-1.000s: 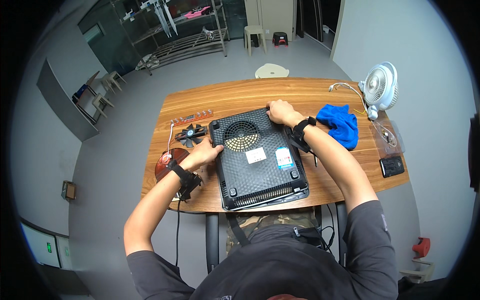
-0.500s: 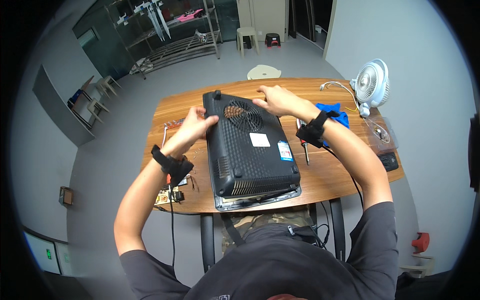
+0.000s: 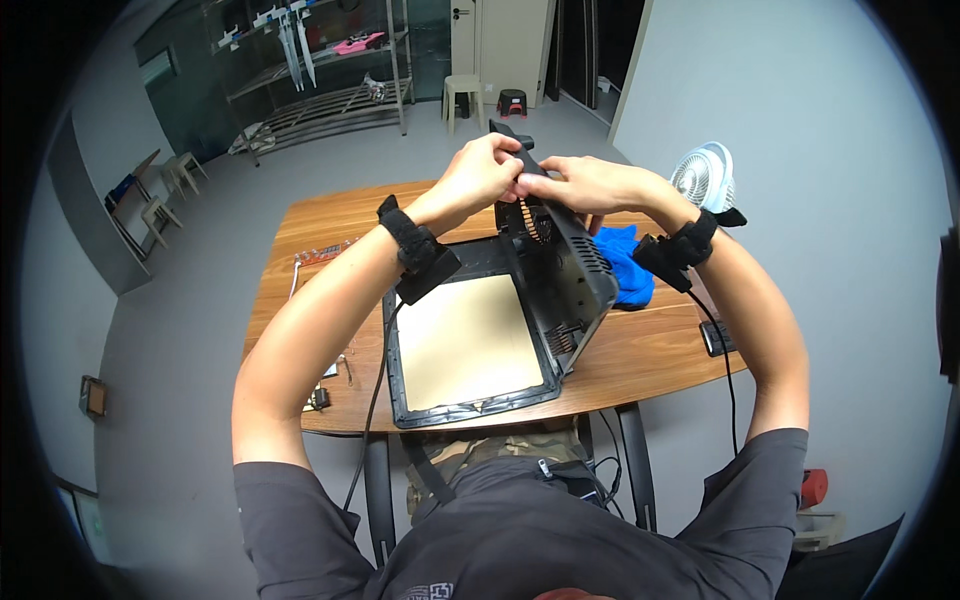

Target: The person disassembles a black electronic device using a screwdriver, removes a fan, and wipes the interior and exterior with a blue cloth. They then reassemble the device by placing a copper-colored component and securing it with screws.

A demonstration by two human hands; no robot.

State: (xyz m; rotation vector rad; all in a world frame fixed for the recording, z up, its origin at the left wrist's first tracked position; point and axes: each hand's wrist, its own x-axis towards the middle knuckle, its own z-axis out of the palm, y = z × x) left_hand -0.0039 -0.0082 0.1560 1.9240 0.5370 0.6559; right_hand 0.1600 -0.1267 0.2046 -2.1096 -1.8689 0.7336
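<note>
A black plastic bottom cover (image 3: 565, 265) with a round fan grille and vent slots stands tilted up on its long edge, its hollow inner side facing left. The fingers of my left hand (image 3: 485, 175) are closed on its far end. Close beside it, my right hand (image 3: 590, 185) grips the same end from the right; some of its fingertips are hidden behind the cover. Flat on the table lies the other half of the casing, a black frame (image 3: 395, 375) around a cream-coloured panel (image 3: 465, 345). Its right edge is next to the raised cover.
On the wooden table (image 3: 340, 205) a blue cloth (image 3: 628, 265) lies right of the cover. A red circuit strip (image 3: 320, 254) and small electronic parts (image 3: 318, 398) are on the left. A white fan (image 3: 705, 175) stands at the right edge, partly behind my arm.
The cover has been lifted off the frame and swung up to the right, baring the cream panel. My left hand has moved right, close to my right hand. The view has shifted.
</note>
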